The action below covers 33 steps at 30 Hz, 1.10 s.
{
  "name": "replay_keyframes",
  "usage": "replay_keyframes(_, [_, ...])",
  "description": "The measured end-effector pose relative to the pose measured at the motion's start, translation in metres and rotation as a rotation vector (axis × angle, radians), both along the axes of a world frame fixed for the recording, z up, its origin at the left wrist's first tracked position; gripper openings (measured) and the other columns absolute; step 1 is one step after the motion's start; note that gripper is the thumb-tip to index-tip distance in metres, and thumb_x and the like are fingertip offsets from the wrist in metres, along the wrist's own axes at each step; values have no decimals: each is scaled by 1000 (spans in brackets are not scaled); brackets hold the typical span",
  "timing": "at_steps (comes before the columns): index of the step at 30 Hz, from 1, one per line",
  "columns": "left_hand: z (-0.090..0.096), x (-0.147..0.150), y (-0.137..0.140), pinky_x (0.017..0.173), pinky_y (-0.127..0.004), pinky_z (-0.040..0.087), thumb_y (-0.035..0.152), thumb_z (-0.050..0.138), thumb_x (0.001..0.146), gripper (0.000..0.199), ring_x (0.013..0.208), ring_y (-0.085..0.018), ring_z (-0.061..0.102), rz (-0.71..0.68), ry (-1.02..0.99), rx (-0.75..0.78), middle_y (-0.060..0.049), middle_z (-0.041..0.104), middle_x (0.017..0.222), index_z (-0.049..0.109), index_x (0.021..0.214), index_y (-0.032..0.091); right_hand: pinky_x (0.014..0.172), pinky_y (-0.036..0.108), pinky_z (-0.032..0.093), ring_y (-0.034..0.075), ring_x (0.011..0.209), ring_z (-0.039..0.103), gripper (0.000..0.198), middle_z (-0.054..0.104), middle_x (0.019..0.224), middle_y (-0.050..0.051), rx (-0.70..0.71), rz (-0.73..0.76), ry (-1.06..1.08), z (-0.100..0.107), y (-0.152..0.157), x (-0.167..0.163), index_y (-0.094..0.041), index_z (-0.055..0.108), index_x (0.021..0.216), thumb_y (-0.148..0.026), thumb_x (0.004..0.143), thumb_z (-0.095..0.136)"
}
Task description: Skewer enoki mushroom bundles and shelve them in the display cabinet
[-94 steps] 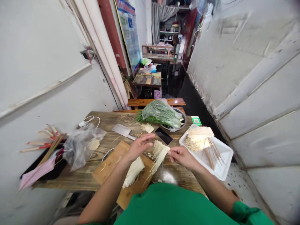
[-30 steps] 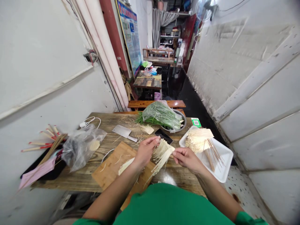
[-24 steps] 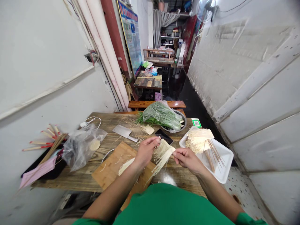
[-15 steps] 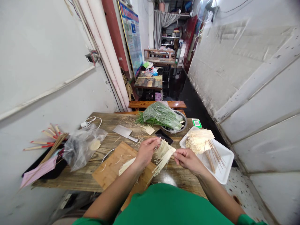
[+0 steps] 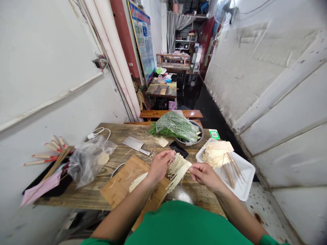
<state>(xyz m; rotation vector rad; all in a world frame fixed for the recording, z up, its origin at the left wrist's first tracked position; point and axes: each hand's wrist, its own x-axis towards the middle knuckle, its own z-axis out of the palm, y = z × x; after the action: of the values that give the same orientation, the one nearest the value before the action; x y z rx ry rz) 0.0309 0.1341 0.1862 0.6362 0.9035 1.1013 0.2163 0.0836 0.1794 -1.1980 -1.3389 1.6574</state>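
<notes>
A flat bunch of pale enoki mushrooms (image 5: 180,168) hangs between my hands above the table, its thin stems drooping toward me. The fingers of my left hand (image 5: 161,165) pinch strands at its upper left. My right hand (image 5: 203,173) is closed on the joined base end at the right; whether a skewer is also in those fingers I cannot tell. Under my left forearm, another enoki piece (image 5: 136,181) rests on a wooden cutting board (image 5: 120,182). To the right, a white tray (image 5: 246,185) holds a stack of enoki (image 5: 217,151) with several thin wooden skewers (image 5: 235,170).
Beyond my hands are a cleaver (image 5: 134,143), a phone (image 5: 179,149) and a small enoki piece (image 5: 161,141). Bagged green vegetables (image 5: 176,126) lie over a metal bowl (image 5: 201,134) at the far edge. A plastic bag (image 5: 87,161) and red-tipped sticks (image 5: 52,149) are at left.
Almost nothing differs. Both hands keep their hold on the enoki bunch, with only a very slight shift of the fingers and the view.
</notes>
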Motion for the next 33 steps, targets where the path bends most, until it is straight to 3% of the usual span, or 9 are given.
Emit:
replay_keyframes(17, [2,4,0,61,-21,39,27,80,53,24,58,-7,50,32,45,8,1,62,62,69,70,13,38,21,10,4,35,20,41,31,39,-8,-2,5,2,-4,-1,2,-15,50,55,-46,82,53])
replay_keyframes(33, [-7,-1,-1,68,-24,41,30,75,59,17,64,-11,54,59,251,190,-1,66,66,72,70,17,39,20,11,4,35,20,42,33,39,-8,14,16,13,-3,-3,3,-14,52,56,-47,83,53])
